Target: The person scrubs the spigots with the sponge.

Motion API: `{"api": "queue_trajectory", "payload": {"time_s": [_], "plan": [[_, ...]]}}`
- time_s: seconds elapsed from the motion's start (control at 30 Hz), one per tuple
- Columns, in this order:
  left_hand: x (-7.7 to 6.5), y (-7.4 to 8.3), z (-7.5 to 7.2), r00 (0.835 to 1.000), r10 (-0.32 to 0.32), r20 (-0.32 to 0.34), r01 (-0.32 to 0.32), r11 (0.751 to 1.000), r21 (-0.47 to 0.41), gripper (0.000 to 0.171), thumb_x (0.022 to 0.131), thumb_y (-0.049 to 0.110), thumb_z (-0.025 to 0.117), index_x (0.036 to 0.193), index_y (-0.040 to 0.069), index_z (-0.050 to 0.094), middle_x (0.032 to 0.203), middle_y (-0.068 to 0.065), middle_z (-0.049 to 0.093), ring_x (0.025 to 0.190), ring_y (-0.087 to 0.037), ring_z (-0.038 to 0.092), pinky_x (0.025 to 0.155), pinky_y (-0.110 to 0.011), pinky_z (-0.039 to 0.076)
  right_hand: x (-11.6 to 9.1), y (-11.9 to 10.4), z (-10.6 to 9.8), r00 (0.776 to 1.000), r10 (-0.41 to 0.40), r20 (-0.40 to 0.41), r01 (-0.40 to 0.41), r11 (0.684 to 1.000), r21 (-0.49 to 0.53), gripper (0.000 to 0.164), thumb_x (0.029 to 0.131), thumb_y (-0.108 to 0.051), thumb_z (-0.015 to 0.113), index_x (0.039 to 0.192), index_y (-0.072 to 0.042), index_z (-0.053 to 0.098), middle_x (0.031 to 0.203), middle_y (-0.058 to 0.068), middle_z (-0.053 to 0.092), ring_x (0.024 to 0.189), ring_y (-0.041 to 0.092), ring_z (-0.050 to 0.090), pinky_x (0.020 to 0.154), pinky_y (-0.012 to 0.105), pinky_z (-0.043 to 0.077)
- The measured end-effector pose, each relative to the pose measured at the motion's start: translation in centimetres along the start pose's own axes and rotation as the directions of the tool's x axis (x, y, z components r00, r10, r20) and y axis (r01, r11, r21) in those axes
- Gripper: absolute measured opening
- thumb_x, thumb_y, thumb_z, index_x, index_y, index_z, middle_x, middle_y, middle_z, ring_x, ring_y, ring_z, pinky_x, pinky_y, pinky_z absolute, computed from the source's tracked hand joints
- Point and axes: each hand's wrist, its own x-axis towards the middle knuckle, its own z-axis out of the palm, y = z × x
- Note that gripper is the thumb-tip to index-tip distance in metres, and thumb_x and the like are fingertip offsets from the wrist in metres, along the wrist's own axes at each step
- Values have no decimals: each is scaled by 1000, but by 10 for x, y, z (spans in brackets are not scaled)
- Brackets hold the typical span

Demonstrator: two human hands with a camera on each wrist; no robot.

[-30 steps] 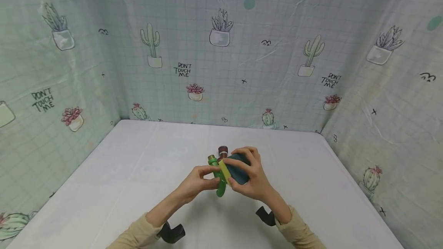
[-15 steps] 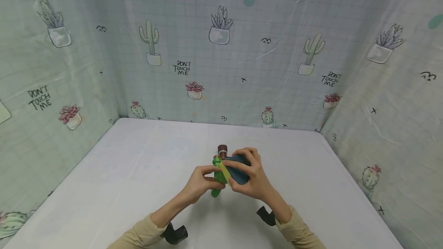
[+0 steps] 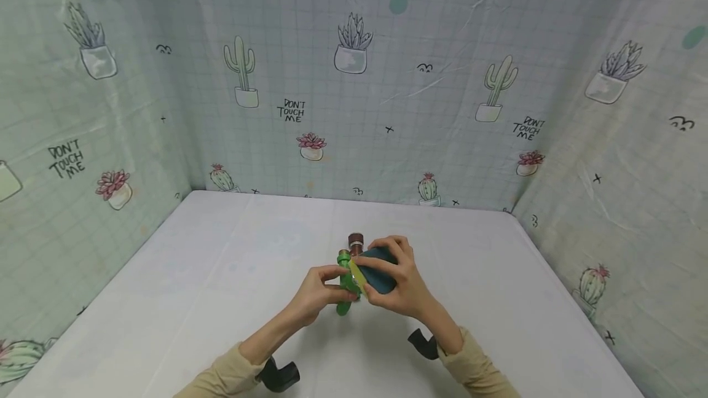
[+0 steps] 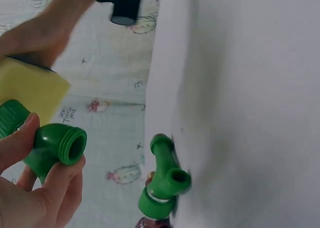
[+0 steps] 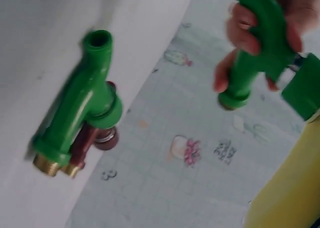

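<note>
My left hand (image 3: 318, 293) pinches a green tap (image 4: 52, 143) between thumb and fingers, clear of the table. One open end of the tap shows in the left wrist view, a brass-coloured end in the right wrist view. In my right hand (image 3: 395, 281) is a sponge (image 3: 381, 269), dark blue-green on one side and yellow on the other. Its yellow face (image 4: 35, 85) is right at the tap's ribbed end. Below the hands, a second green tap (image 5: 80, 103) lies on the table beside a brown-red tap (image 3: 356, 242), mostly hidden in the head view.
A white table (image 3: 249, 244) lies under both hands. Cloth printed with cacti (image 3: 354, 60) rises behind it and on both sides. A black curved band piece (image 3: 279, 376) sits at the left wrist and another (image 3: 423, 344) at the right.
The held green tap has turned in the left hand from slanted to nearly straight up and down in the head view. The sponge has stayed almost in place against it.
</note>
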Motion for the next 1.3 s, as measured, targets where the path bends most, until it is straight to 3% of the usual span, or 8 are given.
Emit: {"api": "queue_trajectory", "payload": {"time_s": [0.17, 0.27, 0.37, 0.5, 0.7, 0.9, 1.07, 1.3], "plan": [[-3, 1, 1, 1000, -9, 25, 10, 999, -36, 44, 75, 0, 66, 115, -11, 51, 115, -24, 49, 87, -25, 66, 74, -29, 55, -7, 9, 1, 999, 42, -10, -42, 999, -16, 32, 83, -41, 51, 108, -25, 63, 109, 10, 50, 102, 24, 35, 76, 47, 37], [-4, 4, 1, 999, 2, 36, 0, 999, -48, 44, 76, -1, 65, 115, -12, 51, 114, -23, 49, 87, -25, 66, 75, -28, 55, -8, 13, -2, 997, 78, -29, -78, 997, 5, 30, 80, -33, 58, 108, -24, 63, 109, 10, 50, 102, 24, 35, 75, 45, 40], [-3, 5, 0, 1000, -7, 27, 9, 999, -46, 44, 76, 0, 66, 115, -12, 51, 114, -23, 50, 85, -22, 66, 75, -28, 55, -4, 6, -3, 996, 69, -47, -66, 996, 59, 32, 78, -28, 60, 110, -22, 63, 110, 11, 50, 102, 24, 34, 75, 41, 42], [-3, 3, 1, 999, -38, 1, 38, 999, -35, 44, 75, 1, 68, 114, -12, 52, 115, -25, 50, 82, -16, 65, 75, -30, 55, -2, -4, 3, 999, 30, -39, -27, 997, 72, 32, 82, -35, 55, 111, -21, 62, 109, 11, 50, 101, 24, 35, 75, 41, 41], [-5, 0, -1, 998, -67, -1, 67, 997, -39, 44, 75, 2, 67, 114, -11, 52, 115, -22, 51, 82, -14, 65, 75, -29, 55, -12, 11, 7, 999, 55, 0, -55, 998, -39, 33, 82, -38, 55, 112, -25, 61, 109, 10, 50, 101, 24, 35, 74, 45, 37], [-3, 4, -11, 1000, -27, 15, 27, 999, -39, 45, 78, 1, 64, 119, -9, 48, 122, -26, 45, 87, -15, 64, 78, -31, 54, -23, 30, 0, 990, 138, 24, -132, 975, -178, 34, 78, -37, 60, 111, -29, 61, 109, 9, 51, 100, 24, 36, 71, 44, 34], [-1, 6, -22, 997, -74, -29, 73, 997, -25, 52, 80, 5, 63, 127, -6, 42, 126, -30, 38, 88, -14, 63, 82, -32, 53, -26, 34, -13, 966, 255, 41, -245, 955, -165, 44, 71, -32, 71, 113, -28, 59, 109, 10, 50, 100, 25, 35, 70, 38, 32], [-3, 9, -38, 984, -130, -121, 126, 991, -40, 52, 83, 9, 61, 129, -3, 40, 119, -26, 44, 92, -18, 62, 86, -34, 52, -38, 39, -29, 895, 424, 140, -396, 899, -190, 61, 62, -37, 79, 118, -28, 56, 107, 8, 46, 97, 22, 31, 70, 37, 33]]}}
